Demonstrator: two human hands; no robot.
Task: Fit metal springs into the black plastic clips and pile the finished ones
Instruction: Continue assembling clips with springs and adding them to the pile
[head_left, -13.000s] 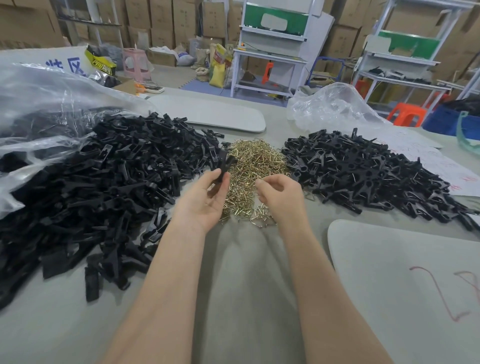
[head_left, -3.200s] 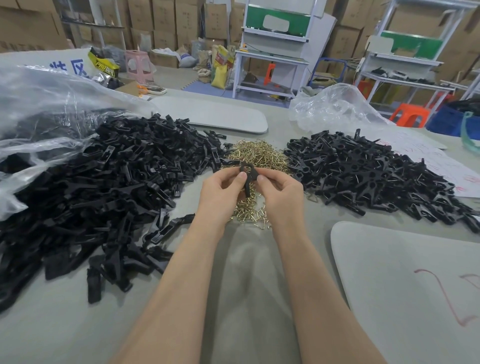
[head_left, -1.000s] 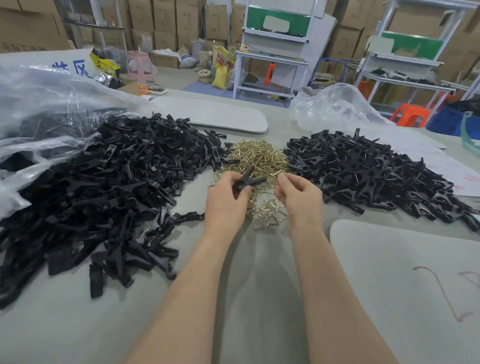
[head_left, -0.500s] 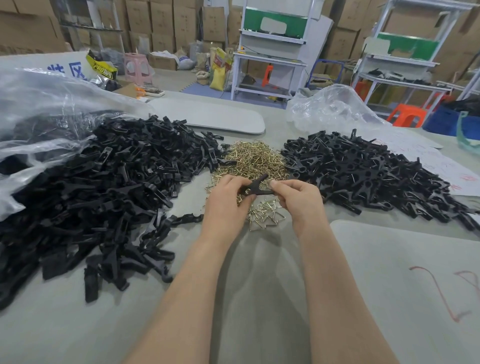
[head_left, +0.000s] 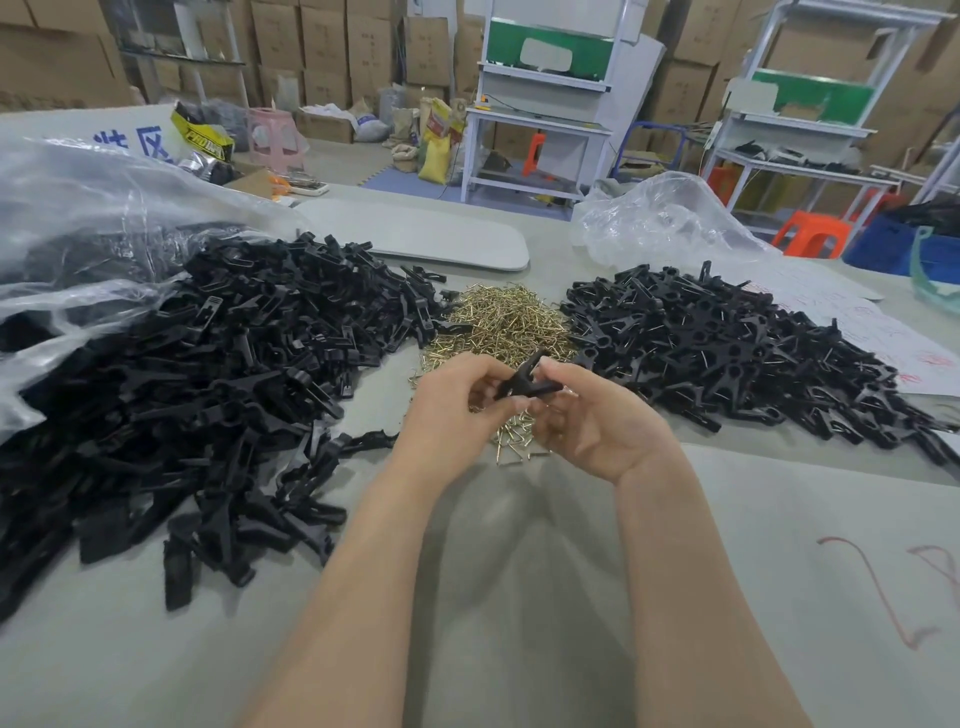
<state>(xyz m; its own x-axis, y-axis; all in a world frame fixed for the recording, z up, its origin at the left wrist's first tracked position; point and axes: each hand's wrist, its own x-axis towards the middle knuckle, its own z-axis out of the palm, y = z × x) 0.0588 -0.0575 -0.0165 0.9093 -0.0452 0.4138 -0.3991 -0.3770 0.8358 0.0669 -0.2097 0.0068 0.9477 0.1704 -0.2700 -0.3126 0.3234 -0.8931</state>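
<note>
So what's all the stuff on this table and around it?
table: one, grey, under everything
left clip heap: too many to count, black, left side
springs: one heap, gold, middle, just beyond the hands
right clip heap: too many to count, black, right side
held clip: one, black, above the springs
big bag: one, clear plastic, far left
small bag: one, clear plastic, behind the right heap
far board: one, pale grey, behind the springs
near board: one, pale grey with red marks, near right
cardboard boxes: many, brown, back wall
left grip: bare hand, pinches the held clip
right grip: bare hand, pinches the held clip
</note>
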